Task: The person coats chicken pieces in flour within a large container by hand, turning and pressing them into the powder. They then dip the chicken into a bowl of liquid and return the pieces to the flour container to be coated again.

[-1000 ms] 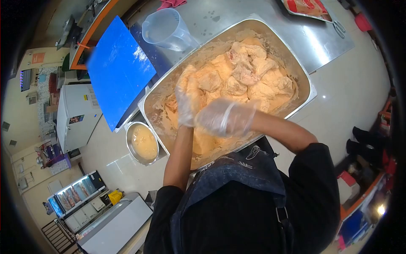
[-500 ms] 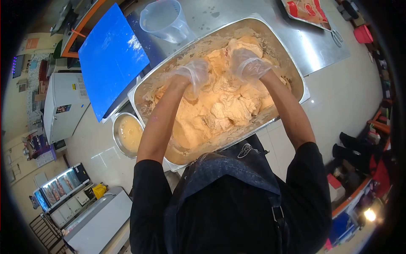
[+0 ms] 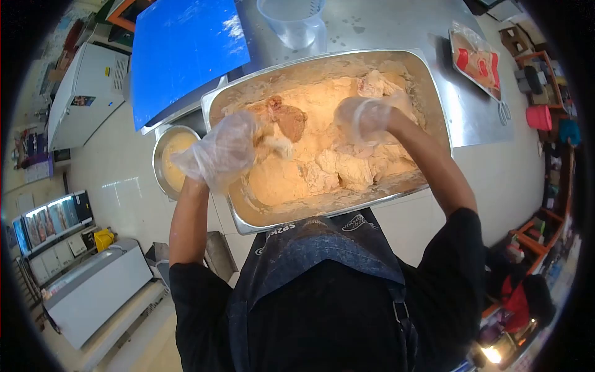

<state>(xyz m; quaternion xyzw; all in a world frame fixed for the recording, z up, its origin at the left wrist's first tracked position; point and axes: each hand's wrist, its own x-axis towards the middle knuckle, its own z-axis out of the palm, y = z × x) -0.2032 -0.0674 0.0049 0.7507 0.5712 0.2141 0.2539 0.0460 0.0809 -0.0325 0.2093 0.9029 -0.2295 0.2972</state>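
A deep metal tray (image 3: pixel 214 99) holds pale orange flour (image 3: pixel 279 180) with several coated chicken pieces (image 3: pixel 347 167) lying in it. Over the tray's left part, my left hand (image 3: pixel 226 149) in a clear plastic glove grips a chicken piece (image 3: pixel 286 121). That piece shows a reddish-brown, thinly coated face and a floury underside. My right hand (image 3: pixel 365 121), gloved likewise and smeared by motion, is low over the flour in the right half. Its fingers are hard to make out. Another floured piece (image 3: pixel 378 84) lies just beyond it, near the far wall.
A metal bowl of yellowish liquid (image 3: pixel 176 158) stands left of the tray. Beyond lie a blue board (image 3: pixel 186 56) dusted with flour and a clear plastic jug (image 3: pixel 294 25). At the right, a small tray carries a red-and-brown packet (image 3: pixel 477 65), with scissors (image 3: pixel 503 111) beside it.
My left hand has come up out of the flour and moved left, now with a chicken piece in it. My right hand stays over the flour. The head view has shifted and turned.
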